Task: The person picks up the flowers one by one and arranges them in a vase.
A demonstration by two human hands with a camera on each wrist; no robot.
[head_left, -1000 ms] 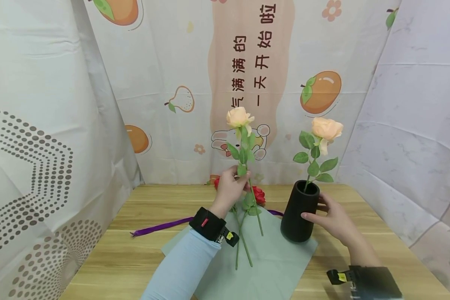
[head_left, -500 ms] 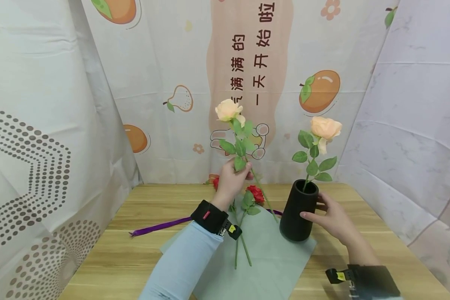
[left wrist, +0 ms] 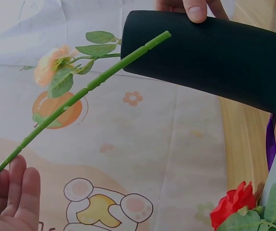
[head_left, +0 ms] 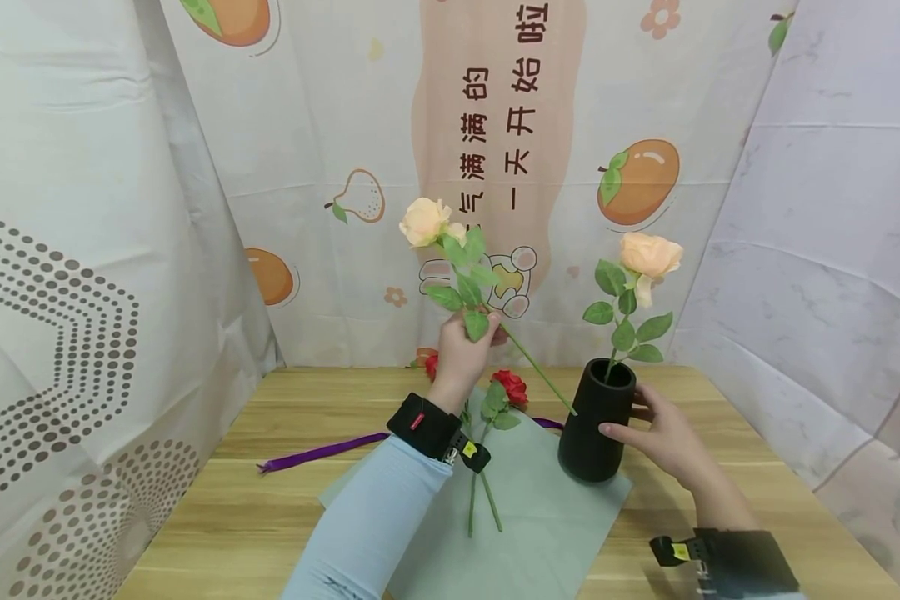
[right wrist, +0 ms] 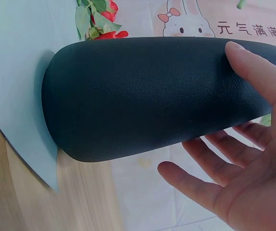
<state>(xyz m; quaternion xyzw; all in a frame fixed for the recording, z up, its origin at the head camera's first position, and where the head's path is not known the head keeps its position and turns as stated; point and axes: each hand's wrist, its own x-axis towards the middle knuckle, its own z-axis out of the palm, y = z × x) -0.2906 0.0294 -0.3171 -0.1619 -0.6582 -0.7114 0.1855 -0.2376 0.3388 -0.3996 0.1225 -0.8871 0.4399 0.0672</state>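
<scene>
My left hand (head_left: 461, 354) pinches the green stem of a pale peach rose (head_left: 425, 222), whose bloom leans to the left. The bare stem (left wrist: 87, 89) slants down to the right, and its cut end appears in front of the vase's upper wall; whether it touches cannot be told. A tall black vase (head_left: 598, 425) stands upright on the paper's right part. Around its right side my right hand (head_left: 671, 437) holds it, thumb (right wrist: 258, 67) on the near wall and fingers behind. A second peach rose (head_left: 650, 254) stands in the vase, its lower stem hidden inside.
Two red roses, one plainly visible (head_left: 510, 387) and one partly behind my left arm (head_left: 431, 367), lie with crossed stems on pale green paper (head_left: 540, 517). A purple ribbon (head_left: 322, 452) runs beneath on the wooden table (head_left: 225, 517). Printed curtains (head_left: 330, 100) hang behind and beside it.
The rose in my left hand has tipped over: its bloom swung left while its stem end moved right and up to the vase. My right hand and the vase have stayed put.
</scene>
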